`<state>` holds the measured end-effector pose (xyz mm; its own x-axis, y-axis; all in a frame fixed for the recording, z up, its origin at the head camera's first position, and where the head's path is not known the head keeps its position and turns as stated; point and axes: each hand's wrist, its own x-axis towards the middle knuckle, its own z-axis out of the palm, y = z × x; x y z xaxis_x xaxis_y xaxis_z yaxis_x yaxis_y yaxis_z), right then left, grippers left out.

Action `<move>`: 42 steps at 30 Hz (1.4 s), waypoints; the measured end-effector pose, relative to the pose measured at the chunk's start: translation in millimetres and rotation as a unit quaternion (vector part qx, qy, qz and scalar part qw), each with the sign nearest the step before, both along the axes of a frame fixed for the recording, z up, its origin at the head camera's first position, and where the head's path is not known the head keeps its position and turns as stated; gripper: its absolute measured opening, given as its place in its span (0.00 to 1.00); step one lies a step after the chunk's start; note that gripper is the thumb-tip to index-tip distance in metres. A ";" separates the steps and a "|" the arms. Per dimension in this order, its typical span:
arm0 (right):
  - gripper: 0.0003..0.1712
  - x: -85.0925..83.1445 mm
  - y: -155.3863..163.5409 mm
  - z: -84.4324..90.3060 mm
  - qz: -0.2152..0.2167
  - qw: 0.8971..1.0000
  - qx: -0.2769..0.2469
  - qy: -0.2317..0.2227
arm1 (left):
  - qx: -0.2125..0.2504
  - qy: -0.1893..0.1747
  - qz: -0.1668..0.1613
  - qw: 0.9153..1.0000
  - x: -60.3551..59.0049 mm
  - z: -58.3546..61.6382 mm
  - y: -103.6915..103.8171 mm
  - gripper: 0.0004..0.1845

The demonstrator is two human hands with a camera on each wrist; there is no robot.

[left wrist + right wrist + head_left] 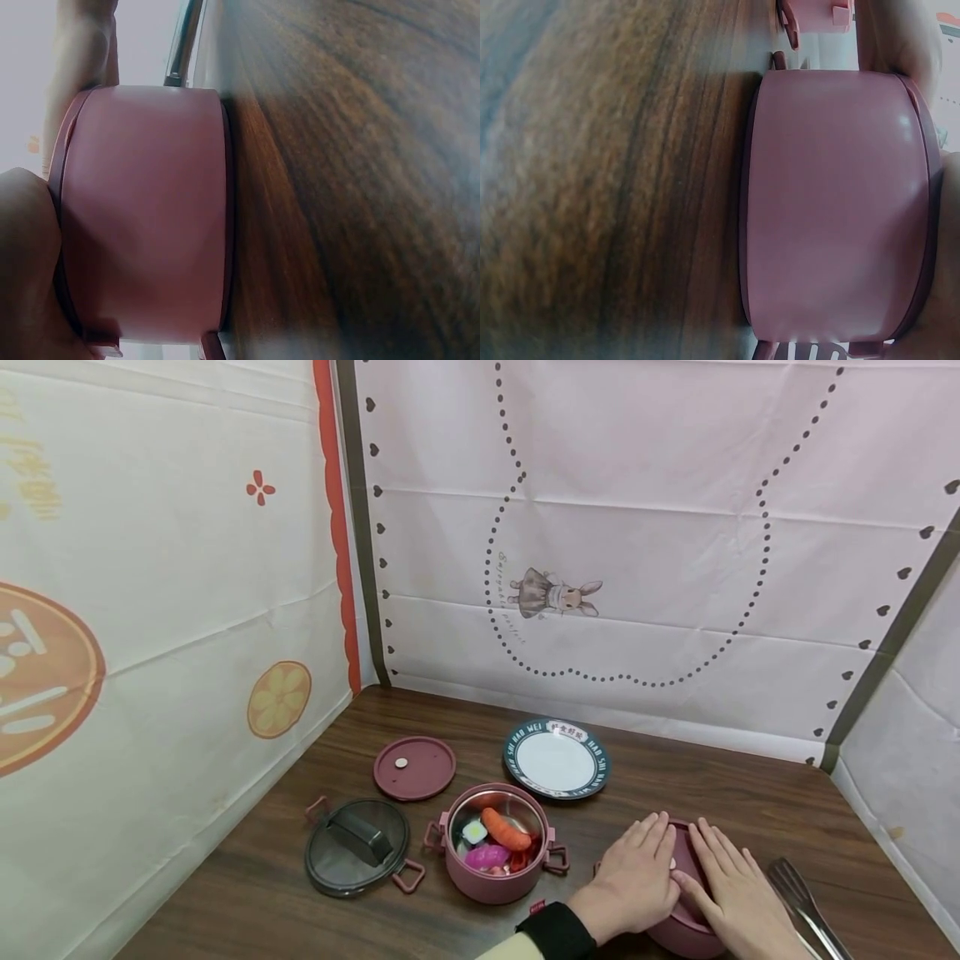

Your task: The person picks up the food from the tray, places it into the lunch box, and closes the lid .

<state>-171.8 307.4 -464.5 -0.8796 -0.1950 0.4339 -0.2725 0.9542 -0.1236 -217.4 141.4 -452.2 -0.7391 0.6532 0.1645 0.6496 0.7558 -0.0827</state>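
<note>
At the right of the head view stands a dusky pink pot (686, 935) with a flat pink lid (686, 843) on top. My left hand (633, 877) lies on the lid's left side, fingers straight. Across the lid's right side my right hand (738, 885) rests, its fingers also extended. Both wrist views show the pot wall (146, 210) upright on the table, with the lid rim (922, 150) along its top and the hands against it. Much of the lid is hidden beneath the hands.
Left of the hands is an open pink pot (491, 885) holding a toy sausage (504, 829) and other play food. Around it are a dark clear lid (337, 868), a second pink lid (427, 777) and a blue-rimmed plate (555, 764). Forks (798, 893) lie at the right.
</note>
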 end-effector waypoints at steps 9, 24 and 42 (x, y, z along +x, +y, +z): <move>0.40 1.5 -2.4 0.6 -0.001 1.000 -0.009 -0.021 | 0.021 -0.016 0.002 1.000 1.6 0.8 -5.1 0.30; 0.39 3.0 -0.8 2.1 0.001 0.999 -0.017 -0.037 | 0.039 -0.018 -0.002 0.999 2.7 0.3 -6.7 0.31; 0.40 5.0 1.7 5.1 -0.002 0.998 -0.024 -0.059 | 0.029 -0.021 -0.001 0.999 2.4 1.1 -3.8 0.31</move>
